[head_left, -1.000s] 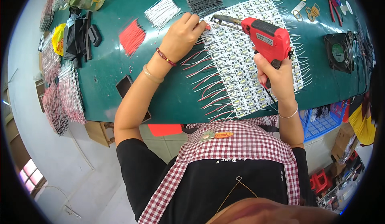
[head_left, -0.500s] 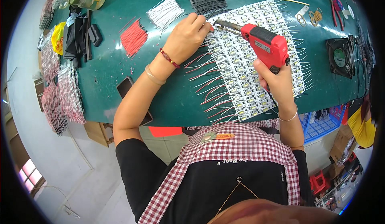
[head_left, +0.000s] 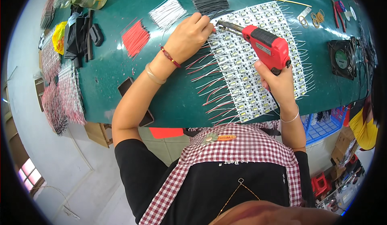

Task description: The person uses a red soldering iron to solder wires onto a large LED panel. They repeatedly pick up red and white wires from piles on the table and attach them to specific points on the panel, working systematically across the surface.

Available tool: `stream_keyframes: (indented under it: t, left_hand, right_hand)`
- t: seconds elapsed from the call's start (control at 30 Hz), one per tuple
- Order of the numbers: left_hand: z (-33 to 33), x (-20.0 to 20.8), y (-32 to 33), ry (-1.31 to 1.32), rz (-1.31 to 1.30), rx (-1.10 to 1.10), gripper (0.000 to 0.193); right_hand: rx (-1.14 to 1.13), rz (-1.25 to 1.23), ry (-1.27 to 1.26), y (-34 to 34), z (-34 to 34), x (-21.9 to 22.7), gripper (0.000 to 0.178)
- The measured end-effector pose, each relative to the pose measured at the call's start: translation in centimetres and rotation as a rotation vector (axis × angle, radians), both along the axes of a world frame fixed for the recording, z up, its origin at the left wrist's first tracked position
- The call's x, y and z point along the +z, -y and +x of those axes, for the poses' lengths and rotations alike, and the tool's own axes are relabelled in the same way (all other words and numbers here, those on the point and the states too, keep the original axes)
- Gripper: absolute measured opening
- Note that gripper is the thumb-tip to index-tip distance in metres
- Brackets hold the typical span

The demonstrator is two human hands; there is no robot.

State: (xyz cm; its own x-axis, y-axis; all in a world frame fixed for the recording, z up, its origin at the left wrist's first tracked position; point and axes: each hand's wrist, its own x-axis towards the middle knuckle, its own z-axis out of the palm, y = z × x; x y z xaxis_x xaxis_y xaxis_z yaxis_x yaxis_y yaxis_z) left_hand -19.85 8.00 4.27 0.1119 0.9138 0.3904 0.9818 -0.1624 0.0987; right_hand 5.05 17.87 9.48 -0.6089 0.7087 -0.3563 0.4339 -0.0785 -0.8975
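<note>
My right hand (head_left: 278,80) is wrapped round the grip of a red and black soldering gun (head_left: 266,43). Its metal tip points left to the upper left corner of a sheet of white LED circuit boards (head_left: 250,63). My left hand (head_left: 191,35) is closed in a pinch at that same corner, right by the tip. A small bit of red wire (head_left: 213,30) shows at its fingertips; the rest of it is hidden by the fingers. Red and white wires (head_left: 211,92) stick out along the sheet's left edge, and short white ones along its right edge.
Bundles of red wires (head_left: 136,38), white wires (head_left: 167,13) and black wires (head_left: 210,2) lie beyond my left hand. A phone (head_left: 128,87) is under my left forearm. To the right are a black fan (head_left: 342,59), pliers (head_left: 338,15) and rubber bands (head_left: 318,17).
Both hands and the soldering gun stay almost where they were, the tip still at the sheet's corner. The whole picture has shifted very slightly.
</note>
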Motion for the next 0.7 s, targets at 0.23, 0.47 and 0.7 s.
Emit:
stream_keyframes:
  t: [0.23,0.47,0.7]
  left_hand:
    - [0.0,0.1,0.0,-0.002,-0.004,-0.011,0.021]
    - [-0.3,0.0,-0.1,-0.029,0.029,-0.050,0.015]
    - [-1.0,-0.6,0.1,0.072,0.073,-0.067,0.012]
  right_hand:
    - [-0.052,-0.067,-0.090,0.1,0.2,0.6,0.020]
    - [-0.053,-0.073,-0.062,0.0,0.3,0.3,0.019]
    - [-0.035,-0.092,-0.091,-0.1,0.3,-0.1,0.021]
